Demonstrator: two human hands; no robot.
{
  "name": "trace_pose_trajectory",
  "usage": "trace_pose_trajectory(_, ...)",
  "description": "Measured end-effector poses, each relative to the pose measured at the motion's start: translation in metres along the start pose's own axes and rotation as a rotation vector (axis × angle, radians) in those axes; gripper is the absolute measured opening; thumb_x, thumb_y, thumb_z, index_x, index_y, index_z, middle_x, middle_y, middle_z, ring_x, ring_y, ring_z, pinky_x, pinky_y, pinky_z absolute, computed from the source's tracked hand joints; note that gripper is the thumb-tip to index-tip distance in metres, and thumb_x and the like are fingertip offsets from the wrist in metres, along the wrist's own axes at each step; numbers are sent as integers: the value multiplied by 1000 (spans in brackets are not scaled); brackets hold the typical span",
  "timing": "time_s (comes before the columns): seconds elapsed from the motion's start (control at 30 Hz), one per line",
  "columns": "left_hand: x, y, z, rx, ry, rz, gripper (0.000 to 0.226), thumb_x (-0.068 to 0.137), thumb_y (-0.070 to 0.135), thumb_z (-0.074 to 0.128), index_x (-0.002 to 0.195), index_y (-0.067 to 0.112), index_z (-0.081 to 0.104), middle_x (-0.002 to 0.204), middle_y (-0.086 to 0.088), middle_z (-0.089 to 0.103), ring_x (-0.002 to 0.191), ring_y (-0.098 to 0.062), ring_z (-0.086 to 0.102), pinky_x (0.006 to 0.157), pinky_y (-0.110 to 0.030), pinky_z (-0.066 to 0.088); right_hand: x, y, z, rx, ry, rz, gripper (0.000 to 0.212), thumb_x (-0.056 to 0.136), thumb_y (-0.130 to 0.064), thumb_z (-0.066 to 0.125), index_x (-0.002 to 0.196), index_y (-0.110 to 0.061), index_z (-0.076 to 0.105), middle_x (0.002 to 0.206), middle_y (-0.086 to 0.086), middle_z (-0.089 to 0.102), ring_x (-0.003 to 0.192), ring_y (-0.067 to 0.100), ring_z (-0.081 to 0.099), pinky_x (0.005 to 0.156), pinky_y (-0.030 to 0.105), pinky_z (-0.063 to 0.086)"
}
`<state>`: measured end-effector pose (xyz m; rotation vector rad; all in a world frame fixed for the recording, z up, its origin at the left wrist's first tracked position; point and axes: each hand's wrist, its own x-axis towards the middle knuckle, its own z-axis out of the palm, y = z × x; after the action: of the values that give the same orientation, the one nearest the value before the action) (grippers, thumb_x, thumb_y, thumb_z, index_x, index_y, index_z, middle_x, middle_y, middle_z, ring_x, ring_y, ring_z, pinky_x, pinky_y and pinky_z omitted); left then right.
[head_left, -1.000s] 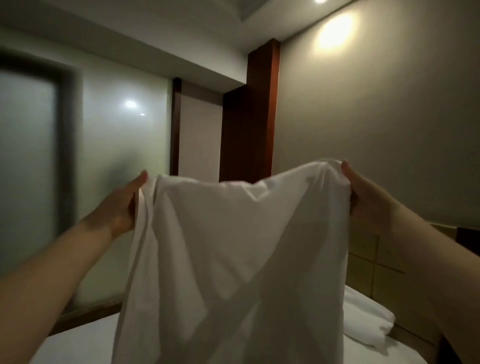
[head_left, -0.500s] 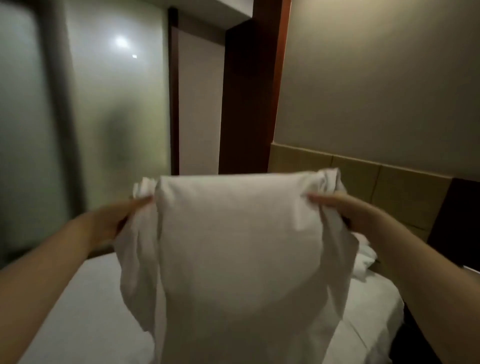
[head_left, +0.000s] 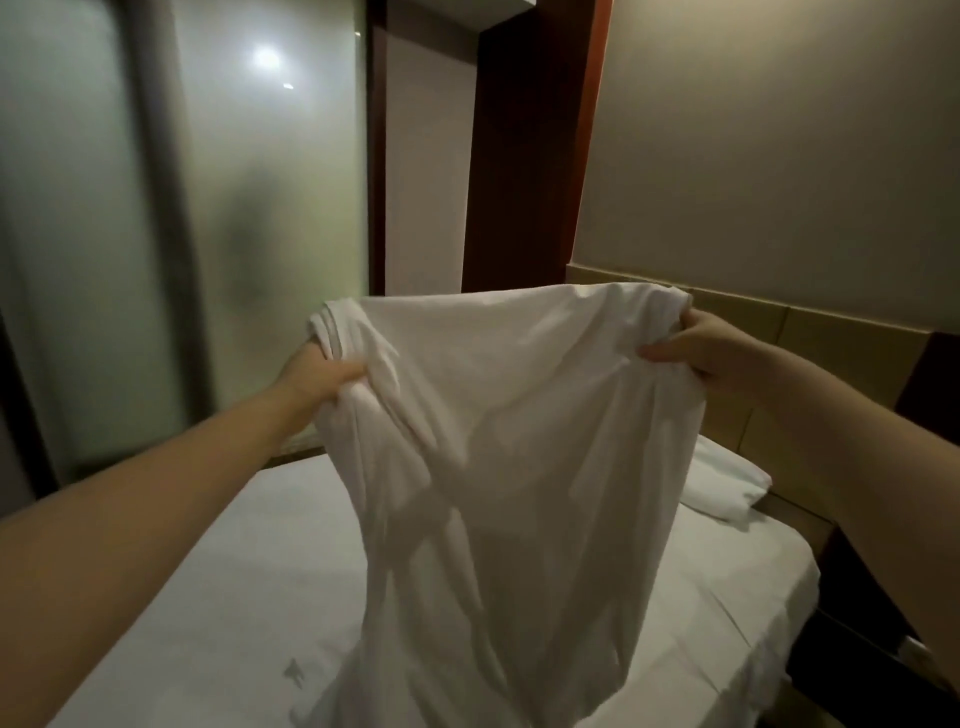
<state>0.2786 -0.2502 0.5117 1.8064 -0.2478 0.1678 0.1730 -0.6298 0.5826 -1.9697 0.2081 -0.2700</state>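
Under your hands is a white bed (head_left: 208, 597). It runs from near you out past your hands. A small dark spot (head_left: 295, 670) sits on the bed, below your left hand and close to you. A white pillow (head_left: 727, 483) lies at the far end of the bed, below your right hand. Just past your right hand is a tan headboard (head_left: 810, 332), and above it is a plain wall (head_left: 779, 156). Past your left hand stands a big cloudy glass wall (head_left: 234, 208) with a light shining in it. Far back between your hands is a dark wood post (head_left: 519, 156). A dark side table (head_left: 852, 623) stands beside the bed, under your right arm.

You hold a white cloth (head_left: 519, 441) up in the air between your hands, over the bed. Your left hand (head_left: 322, 379) grips one bunched top corner, with its fingers curled round it. Your right hand (head_left: 711, 353) pinches the other top corner, thumb in front. The top edge runs across from one hand to the other. The long way of the cloth goes up and down. It hangs from your hands and points down at the bed. The bottom end comes low, close to you. You cannot tell if it rests on the bed.
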Motion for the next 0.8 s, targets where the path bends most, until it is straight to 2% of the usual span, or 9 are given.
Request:
trace_pose_trajectory(0.07, 3, 17, -10, -148, 69, 77, 47, 88, 4, 60, 132, 8, 46, 113, -9, 56, 97, -25, 59, 78, -30, 53, -11, -10, -5, 113, 124, -87, 59, 81, 4, 65, 134, -11, 47, 118, 11, 58, 105, 29, 58, 90, 44, 52)
trace_pose_trajectory(0.13, 3, 53, -28, -226, 77, 157, 40, 90, -3, 52, 128, 6, 49, 104, -6, 58, 80, -13, 60, 64, -21, 54, -27, -34, -17, 241, 219, -236, 42, 83, 7, 60, 122, -6, 57, 98, 7, 65, 85, 21, 63, 67, 30, 57)
trace_pose_trajectory(0.2, -3, 101, -47, -276, 58, 243, 33, 90, -4, 49, 117, 13, 54, 95, 0, 61, 77, -10, 60, 64, -22, 51, -43, -66, -32, 346, 287, -388, 27, 83, 6, 59, 103, -12, 63, 81, -1, 69, 70, 14, 66, 58, 26, 57)
trace_pose_trajectory(0.3, -25, 154, -59, -395, 132, 233, 21, 90, 5, 51, 95, 24, 57, 81, 2, 63, 68, -10, 61, 61, -24, 52, -61, -101, -51, 438, 353, -518, 25, 86, 0, 59, 99, -21, 62, 89, -4, 66, 76, 11, 64, 63, 25, 57)
trace_pose_trajectory(0.37, -49, 164, -52, -367, 137, 161, 12, 93, 10, 50, 98, 17, 57, 76, -1, 66, 57, -9, 63, 53, -21, 52, -73, -108, -55, 337, 337, -493, 29, 88, 2, 56, 107, -20, 58, 88, -5, 61, 74, 9, 59, 58, 16, 51)
trace_pose_trajectory(0.5, -101, 196, -44, -182, 107, 238, 28, 94, 8, 49, 120, 4, 56, 112, -15, 62, 98, -28, 63, 87, -38, 53, -104, -119, -83, 307, 353, -457, 26, 87, 7, 53, 91, -18, 59, 79, -5, 59, 65, 6, 56, 66, 23, 47)
trace_pose_trajectory(0.6, -155, 279, -43, -294, 184, 354, 16, 96, 5, 46, 108, 10, 56, 95, -6, 59, 75, -13, 63, 67, -21, 53, -140, -158, -139, 454, 466, -565, 32, 87, 5, 55, 109, -17, 62, 78, -11, 62, 67, 4, 56, 68, 22, 50)
trace_pose_trajectory(0.7, -203, 325, -29, -350, 220, 390, 31, 94, 10, 53, 125, 11, 51, 101, -6, 59, 83, -18, 61, 70, -27, 51, -183, -177, -185, 462, 480, -668, 42, 88, -2, 58, 126, -20, 56, 93, -4, 63, 69, 5, 58, 62, 15, 50)
trace_pose_trajectory(0.8, -237, 326, -3, -345, 168, 353, 22, 96, 9, 49, 117, 17, 50, 88, -1, 57, 74, -14, 57, 58, -23, 51, -206, -154, -201, 289, 387, -566, 39, 88, -8, 63, 127, -12, 57, 103, 5, 64, 75, 9, 55, 70, 17, 47)
